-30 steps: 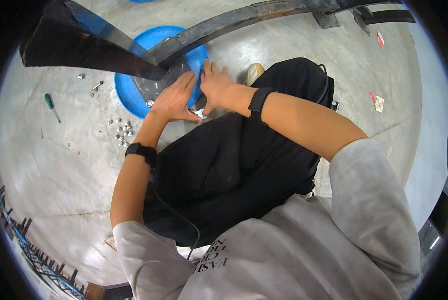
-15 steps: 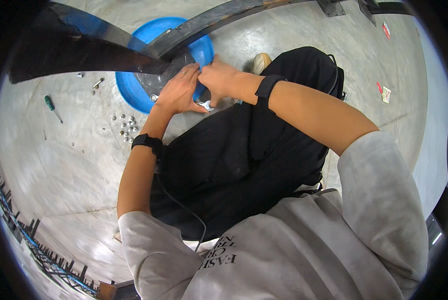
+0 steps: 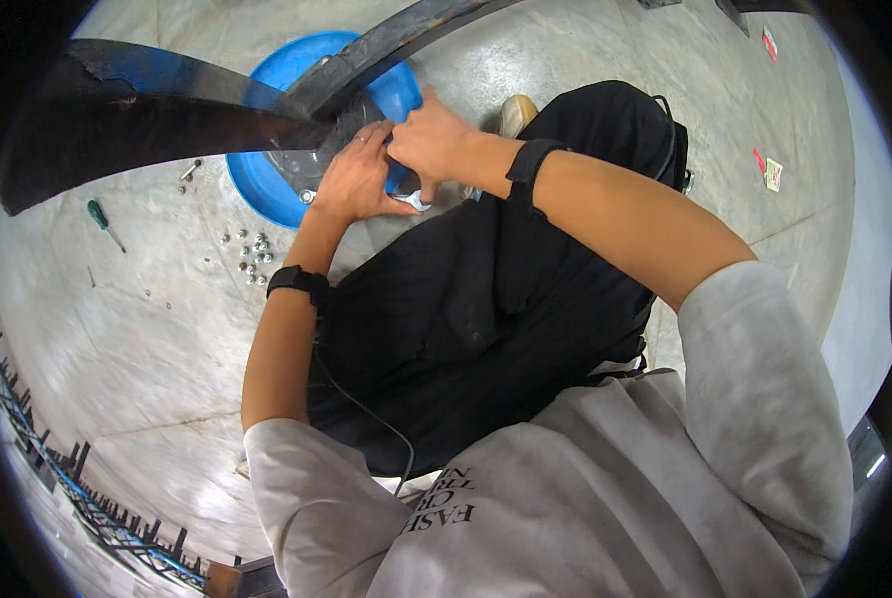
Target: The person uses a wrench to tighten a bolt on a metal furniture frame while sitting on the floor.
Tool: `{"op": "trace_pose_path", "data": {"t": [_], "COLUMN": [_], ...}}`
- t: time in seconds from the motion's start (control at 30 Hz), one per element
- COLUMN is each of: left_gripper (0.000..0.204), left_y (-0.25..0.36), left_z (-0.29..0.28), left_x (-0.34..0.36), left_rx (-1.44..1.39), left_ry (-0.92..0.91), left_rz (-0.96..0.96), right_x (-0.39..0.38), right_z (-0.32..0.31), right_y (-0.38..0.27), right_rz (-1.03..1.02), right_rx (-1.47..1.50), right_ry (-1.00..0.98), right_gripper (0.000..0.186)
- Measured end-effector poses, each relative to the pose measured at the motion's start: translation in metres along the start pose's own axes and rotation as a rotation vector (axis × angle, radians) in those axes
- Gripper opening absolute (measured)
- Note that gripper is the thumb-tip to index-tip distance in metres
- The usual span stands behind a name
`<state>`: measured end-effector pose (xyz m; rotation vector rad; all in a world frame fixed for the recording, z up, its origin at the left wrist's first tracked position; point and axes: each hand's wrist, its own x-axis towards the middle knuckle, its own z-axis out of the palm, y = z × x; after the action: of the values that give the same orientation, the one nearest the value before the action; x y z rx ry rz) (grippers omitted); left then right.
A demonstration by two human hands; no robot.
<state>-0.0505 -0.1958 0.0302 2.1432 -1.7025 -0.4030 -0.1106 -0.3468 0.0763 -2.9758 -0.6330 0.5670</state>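
My left hand [image 3: 351,177] is bent over the near rim of the blue round basin [image 3: 257,189], closed around a silver wrench [image 3: 415,200]. The wrench's open jaw shows by my left thumb; a ring-shaped metal end shows on the hand's other side, with the part between hidden. Against its fingertips, my right hand [image 3: 432,140] is curled closed, its thumb pointing down to the wrench jaw. What its fingers hold is hidden. Beneath my hands, a dark flat piece [image 3: 301,164] lies across the basin, close to the joint of the black metal beams [image 3: 396,58].
Several small silver nuts [image 3: 257,247] lie on the concrete floor left of my knee. Farther left are a bolt [image 3: 191,170] and a green-handled screwdriver [image 3: 104,223]. A large dark beam [image 3: 147,110] juts in from upper left. Tags [image 3: 771,174] lie at far right.
The view has shifted slightly, so the beams sit differently and the left one now covers a small metal piece. My right thumb appears closer to the wrench jaw. Both hands stay at the basin.
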Motion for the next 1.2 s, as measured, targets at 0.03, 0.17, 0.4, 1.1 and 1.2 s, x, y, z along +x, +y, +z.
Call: {"op": "trace_pose_path", "data": {"t": [0.03,0.17,0.4,1.1,1.2], "left_gripper": [0.092,0.087,0.097,0.095,0.092], "left_y": [-0.001,-0.002,0.008,0.002,0.000], "left_z": [0.001,0.000,-0.007,-0.003,-0.004], "left_x": [-0.001,-0.003,-0.003,0.003,0.003], "left_rx": [0.006,0.013,0.026,0.096,0.099], "left_ry": [0.002,0.041,0.014,0.085,0.073], "left_rz": [0.004,0.054,-0.005,0.059,0.071], "right_x": [0.000,-0.006,-0.013,-0.026,-0.025], "right_z": [-0.002,0.008,0.011,0.031,0.029], "right_y": [0.000,-0.011,-0.024,0.005,0.006], "right_rz": [0.003,0.222,0.531,0.290,0.296], "right_rx": [-0.004,-0.012,0.159,0.336,0.402], "right_ry": [0.006,-0.102,-0.065,0.171,0.141], "right_gripper": [0.048,0.069,0.099,0.103,0.103]}}
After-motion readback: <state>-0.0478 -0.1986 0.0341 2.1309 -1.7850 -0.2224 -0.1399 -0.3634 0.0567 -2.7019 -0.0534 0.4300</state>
